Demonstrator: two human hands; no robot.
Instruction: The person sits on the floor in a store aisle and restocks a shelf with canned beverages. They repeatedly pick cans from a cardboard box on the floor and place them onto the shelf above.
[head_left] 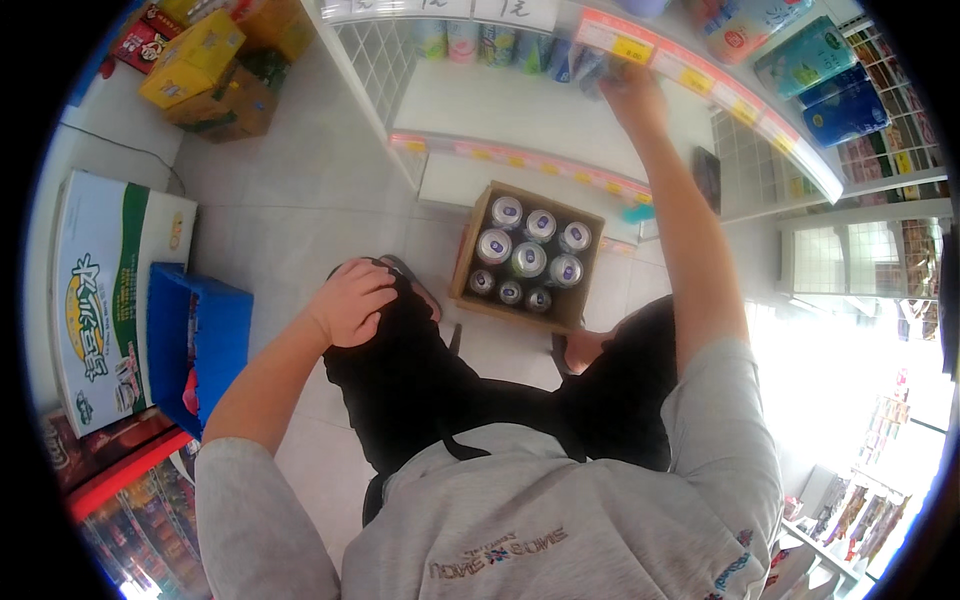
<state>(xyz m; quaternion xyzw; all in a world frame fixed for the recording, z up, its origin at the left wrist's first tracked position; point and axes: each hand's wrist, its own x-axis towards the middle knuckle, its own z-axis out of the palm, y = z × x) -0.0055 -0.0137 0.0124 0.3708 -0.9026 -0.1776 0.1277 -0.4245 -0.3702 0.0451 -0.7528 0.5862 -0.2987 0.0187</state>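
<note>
At upper centre, the right hand (628,88) blurs at the fingers, its grip unclear. Mid-frame, the cardboard carton (512,316) hides the drink cans' (529,259) lower sides.

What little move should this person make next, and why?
Perhaps the right hand should ease the bluish can-like item into line with the row of cans on the shelf: it's at that row's right end, by the hand, though its grip is too blurred to judge.

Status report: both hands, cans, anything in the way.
Left hand resting on left knee. Right hand at shelf cans, grip unclear. Cardboard box open, nine cans inside. Upper shelf edge near right hand.
</note>
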